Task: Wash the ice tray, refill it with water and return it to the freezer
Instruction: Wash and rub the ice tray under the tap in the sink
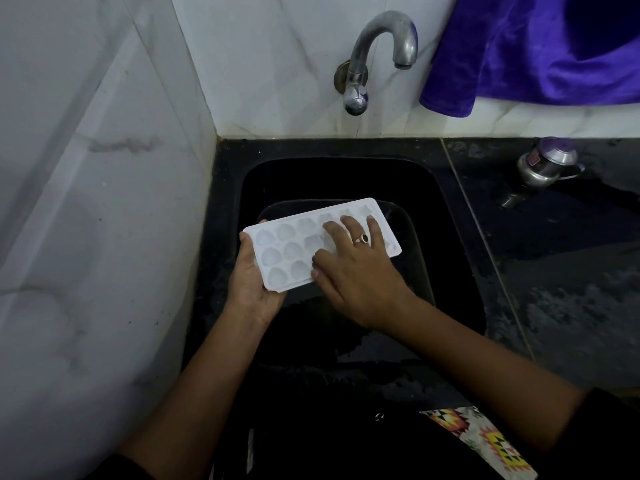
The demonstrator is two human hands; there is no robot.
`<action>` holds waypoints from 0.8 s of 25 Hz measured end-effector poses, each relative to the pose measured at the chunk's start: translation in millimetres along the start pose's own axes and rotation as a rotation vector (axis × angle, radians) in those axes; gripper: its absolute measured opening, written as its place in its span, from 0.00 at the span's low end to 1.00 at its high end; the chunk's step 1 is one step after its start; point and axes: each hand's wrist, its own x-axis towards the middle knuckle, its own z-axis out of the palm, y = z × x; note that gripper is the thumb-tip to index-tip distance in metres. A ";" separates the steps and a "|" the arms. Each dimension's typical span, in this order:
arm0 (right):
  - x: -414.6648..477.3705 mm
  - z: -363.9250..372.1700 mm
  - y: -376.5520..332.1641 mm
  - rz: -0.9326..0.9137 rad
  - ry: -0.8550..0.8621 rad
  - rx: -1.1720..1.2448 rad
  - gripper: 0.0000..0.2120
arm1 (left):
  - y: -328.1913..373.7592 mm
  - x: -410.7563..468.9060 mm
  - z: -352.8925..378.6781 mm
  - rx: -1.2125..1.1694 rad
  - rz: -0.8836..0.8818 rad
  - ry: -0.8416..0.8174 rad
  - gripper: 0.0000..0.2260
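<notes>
A: Where's the white plastic ice tray (287, 251)?
B: Above the black sink (339, 178). The left hand (251, 282) grips one short end, and the right hand (356, 268) presses flat, fingers spread, on the cavities.
A: Risk?
B: With only one end gripped, hard pressing could probably tip it from the hand.

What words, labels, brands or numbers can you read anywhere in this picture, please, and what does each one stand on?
The red label on the small steel pot: too small and blurred to read.
On the ice tray, tap and purple cloth: no text shows.
</notes>
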 end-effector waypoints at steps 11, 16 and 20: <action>-13.3 2.5 8.2 -0.061 -0.019 0.089 0.22 | 4.0 -2.0 -0.8 0.009 -0.009 -0.046 0.26; -12.4 4.4 -0.7 -0.022 -0.016 0.110 0.20 | 1.9 1.3 -0.1 0.012 -0.013 -0.033 0.27; -13.7 -1.6 6.5 0.024 0.011 0.153 0.19 | 2.7 2.5 -4.1 0.040 -0.003 -0.020 0.27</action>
